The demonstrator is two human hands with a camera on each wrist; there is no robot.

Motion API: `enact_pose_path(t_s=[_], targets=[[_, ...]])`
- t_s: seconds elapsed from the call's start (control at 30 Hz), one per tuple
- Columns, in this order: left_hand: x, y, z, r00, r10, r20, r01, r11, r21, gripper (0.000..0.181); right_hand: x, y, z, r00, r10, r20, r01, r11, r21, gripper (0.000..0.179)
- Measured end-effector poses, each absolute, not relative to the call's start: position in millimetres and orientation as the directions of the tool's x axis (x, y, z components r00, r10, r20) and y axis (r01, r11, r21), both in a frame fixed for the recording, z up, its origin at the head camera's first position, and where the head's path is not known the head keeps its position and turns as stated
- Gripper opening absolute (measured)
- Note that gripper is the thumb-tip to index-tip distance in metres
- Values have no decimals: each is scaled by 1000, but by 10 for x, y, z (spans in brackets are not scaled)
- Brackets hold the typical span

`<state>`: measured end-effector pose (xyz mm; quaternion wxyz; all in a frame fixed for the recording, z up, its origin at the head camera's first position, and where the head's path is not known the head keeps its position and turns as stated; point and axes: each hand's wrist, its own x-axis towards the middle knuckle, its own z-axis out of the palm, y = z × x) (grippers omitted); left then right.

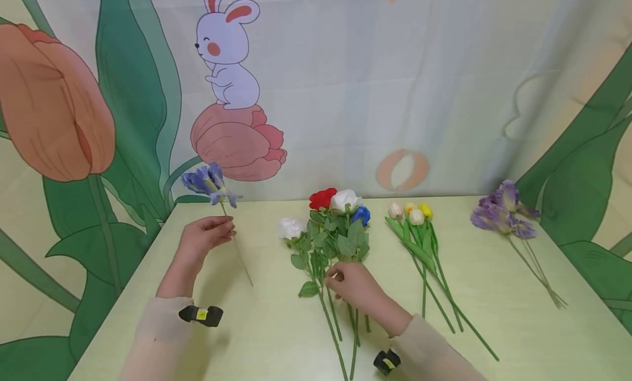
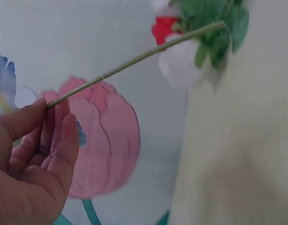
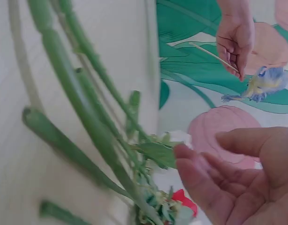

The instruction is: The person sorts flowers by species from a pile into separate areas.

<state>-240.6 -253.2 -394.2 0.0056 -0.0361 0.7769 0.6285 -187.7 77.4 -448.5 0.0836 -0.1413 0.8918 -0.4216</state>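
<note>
My left hand (image 1: pixel 204 238) pinches the thin stem of a blue-purple artificial iris (image 1: pixel 207 182), raised above the table's left part. In the left wrist view the stem (image 2: pixel 134 61) slants up from between the thumb and fingertips. My right hand (image 1: pixel 356 286) is over the stems of a bunch of artificial roses (image 1: pixel 340 233), with red, white and blue heads. In the right wrist view its thumb and fingers (image 3: pixel 242 140) stand apart with nothing between them. One green leaf (image 3: pixel 158 153) lies close to the fingertips; whether they touch it I cannot tell.
Right of the roses lie several artificial tulips (image 1: pixel 417 216), pink-white and yellow, their stems pointing toward me. Purple irises (image 1: pixel 506 214) lie at the far right of the pale table (image 1: pixel 266 337). A printed cloth (image 1: pixel 326 96) with a rabbit and tulips hangs behind the table.
</note>
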Motion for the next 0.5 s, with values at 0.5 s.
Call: enact_pose_path(t_s=[0.5], targets=[[-1830,-1661,-3874,-993,118,12,36,208,977,29,-1689,1061,-4301,-925,-377,43,-164,295,-941,28]])
